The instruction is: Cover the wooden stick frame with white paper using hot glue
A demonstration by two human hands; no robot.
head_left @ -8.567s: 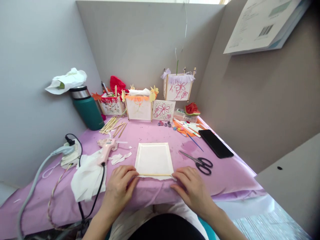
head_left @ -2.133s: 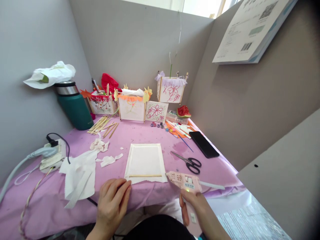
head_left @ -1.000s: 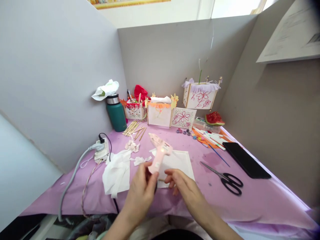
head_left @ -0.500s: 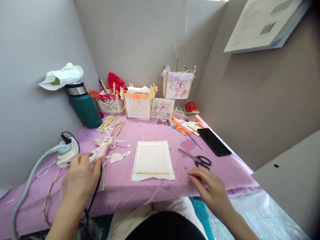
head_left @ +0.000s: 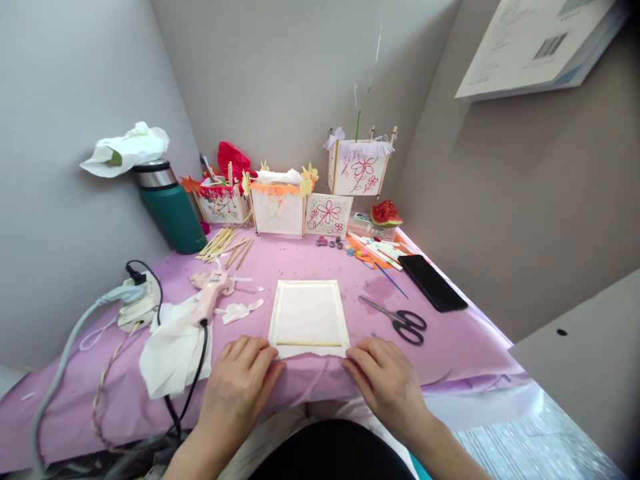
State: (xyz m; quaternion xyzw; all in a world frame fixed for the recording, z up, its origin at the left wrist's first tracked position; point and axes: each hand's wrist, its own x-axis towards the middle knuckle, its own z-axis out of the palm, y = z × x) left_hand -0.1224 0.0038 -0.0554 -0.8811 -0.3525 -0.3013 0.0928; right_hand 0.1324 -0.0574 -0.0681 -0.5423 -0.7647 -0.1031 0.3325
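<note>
A white paper-covered square panel (head_left: 310, 313) lies flat near the front edge of the table, a thin wooden stick (head_left: 310, 344) along its near side. My left hand (head_left: 240, 377) pinches the panel's near left corner between thumb and fingers. At the near right corner, my right hand (head_left: 387, 383) closes its fingertips on the paper in the same way. The paper's near edge sags unevenly between both hands. A pink glue gun (head_left: 211, 295) rests on white tissue to the left, and black-handled scissors (head_left: 400, 320) lie open to the right.
Wooden sticks (head_left: 220, 245), a green bottle (head_left: 173, 213) and a power strip (head_left: 139, 308) with cables are at the left. Decorated paper lanterns (head_left: 277, 210) stand at the back. Markers (head_left: 383, 250) and a black phone (head_left: 433, 283) lie at the right.
My left hand has let go of the glue gun and moved right to the panel's near left corner. My right hand has moved left to its near right corner.
</note>
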